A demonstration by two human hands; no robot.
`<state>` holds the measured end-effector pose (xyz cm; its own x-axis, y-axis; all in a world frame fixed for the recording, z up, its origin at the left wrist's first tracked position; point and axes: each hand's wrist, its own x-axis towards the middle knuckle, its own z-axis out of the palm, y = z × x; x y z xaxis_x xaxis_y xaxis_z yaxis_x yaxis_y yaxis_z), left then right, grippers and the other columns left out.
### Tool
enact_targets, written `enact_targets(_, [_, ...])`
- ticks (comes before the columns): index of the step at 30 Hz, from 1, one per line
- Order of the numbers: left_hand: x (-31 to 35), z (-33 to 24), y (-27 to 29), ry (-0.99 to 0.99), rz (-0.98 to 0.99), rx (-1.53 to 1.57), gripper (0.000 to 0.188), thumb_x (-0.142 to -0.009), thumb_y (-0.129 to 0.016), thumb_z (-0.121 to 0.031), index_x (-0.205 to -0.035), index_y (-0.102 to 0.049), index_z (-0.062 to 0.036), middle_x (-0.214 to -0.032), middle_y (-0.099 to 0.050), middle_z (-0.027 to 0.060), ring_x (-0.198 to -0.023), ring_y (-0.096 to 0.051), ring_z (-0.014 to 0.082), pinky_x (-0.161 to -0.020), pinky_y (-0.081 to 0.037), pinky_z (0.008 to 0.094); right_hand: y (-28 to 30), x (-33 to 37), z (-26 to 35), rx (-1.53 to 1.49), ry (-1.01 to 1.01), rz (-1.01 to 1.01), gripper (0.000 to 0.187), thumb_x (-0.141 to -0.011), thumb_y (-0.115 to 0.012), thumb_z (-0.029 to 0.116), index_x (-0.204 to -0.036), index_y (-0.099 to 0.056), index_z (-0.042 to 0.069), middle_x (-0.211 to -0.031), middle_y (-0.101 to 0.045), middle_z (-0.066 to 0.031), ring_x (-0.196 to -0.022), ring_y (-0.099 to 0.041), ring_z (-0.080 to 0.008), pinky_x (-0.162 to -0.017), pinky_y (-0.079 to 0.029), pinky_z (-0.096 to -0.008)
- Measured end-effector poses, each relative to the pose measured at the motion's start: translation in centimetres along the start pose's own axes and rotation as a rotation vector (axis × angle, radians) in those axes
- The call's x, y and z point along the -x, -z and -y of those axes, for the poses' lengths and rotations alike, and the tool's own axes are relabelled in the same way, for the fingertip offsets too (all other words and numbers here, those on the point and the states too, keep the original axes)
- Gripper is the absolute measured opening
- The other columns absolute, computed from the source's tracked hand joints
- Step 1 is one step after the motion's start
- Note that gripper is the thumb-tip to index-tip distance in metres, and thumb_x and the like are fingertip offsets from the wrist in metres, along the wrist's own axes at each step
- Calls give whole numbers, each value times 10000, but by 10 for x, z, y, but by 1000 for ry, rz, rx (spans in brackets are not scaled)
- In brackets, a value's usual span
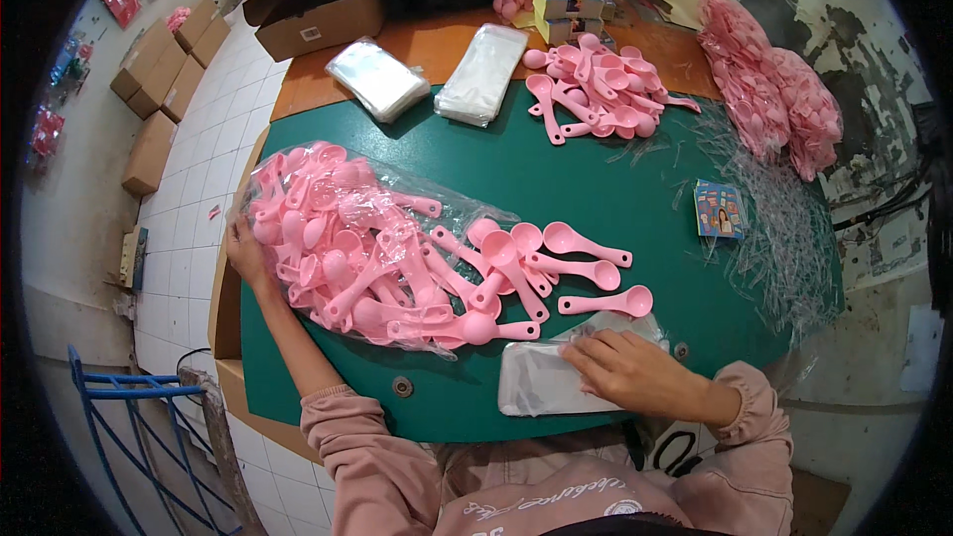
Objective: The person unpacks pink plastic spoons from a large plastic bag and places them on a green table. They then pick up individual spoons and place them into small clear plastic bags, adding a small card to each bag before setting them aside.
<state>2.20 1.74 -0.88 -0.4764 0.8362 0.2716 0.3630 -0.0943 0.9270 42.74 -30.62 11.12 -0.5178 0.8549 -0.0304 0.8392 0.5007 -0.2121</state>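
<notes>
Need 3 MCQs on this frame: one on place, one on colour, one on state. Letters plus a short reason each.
1. Where does the right hand rest?
A. on the stack of clear bags at the near edge
B. on a cardboard box
C. on the loose spoon pile

2. What colour is the mat under the spoons?
A. red
B. green
C. white

3. How is the big bag of pink spoons by the left hand?
A. sealed and upright
B. empty and folded
C. lying on its side, spoons spilling out of its mouth

Key: 1 A, the palm lies flat on the clear stack. 2 B, the mat is dark green. 3 C, loose spoons fan out of the open end.
</notes>
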Motion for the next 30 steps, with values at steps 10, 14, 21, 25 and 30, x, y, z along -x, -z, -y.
enact_targets(10, [0, -1, 1, -3, 14, 16, 316, -860, -457, -262, -943, -571, 21, -874, -597, 108, -787, -543, 180, -707, -417, 294, -10, 9, 29, -48, -24, -67, 318, -653, -508, 68, -924, -508, -99, -744, -453, -92, -688, -511, -196, -595, -461, -279])
enact_targets(14, [-2, 2, 2, -2, 12, 87, 321, -861, -459, -268, -947, -572, 21, -868, -599, 107, -785, -542, 178, -705, -417, 293, 3, 7, 25, -410, -97, 4, 330, -727, -531, 83, -1022, -473, -56, -828, -460, -120, -734, -535, -243, -639, -473, -299])
enact_targets(21, [5, -11, 2, 12, -17, 2, 315, -856, -470, -268, -922, -577, 20, -849, -599, 97, -762, -530, 168, -700, -411, 287, 24, -41, -54, -54, -132, -187, 625, -655, -647, 169, -1182, -370, -21, -984, -436, -186, -973, -435, -316, -795, -394, -372])
enact_targets(25, [5, -7, 0, 16, -28, -17, 316, -855, -470, -271, -913, -575, 22, -848, -599, 97, -757, -526, 165, -698, -410, 287, 3, -48, -70, -93, -181, -54, 732, -618, -643, 127, -1237, -292, -50, -968, -437, -186, -959, -423, -314, -751, -391, -362])
enact_targets(30, [4, -5, 2, 19, -10, 63, 321, -854, -474, -276, -889, -576, 27, -820, -591, 92, -754, -519, 153, -694, -411, 288, -9, -57, -82, -65, -293, -68, 498, -622, -580, 44, -1080, -410, -46, -880, -435, -179, -842, -449, -321, -674, -385, -387])
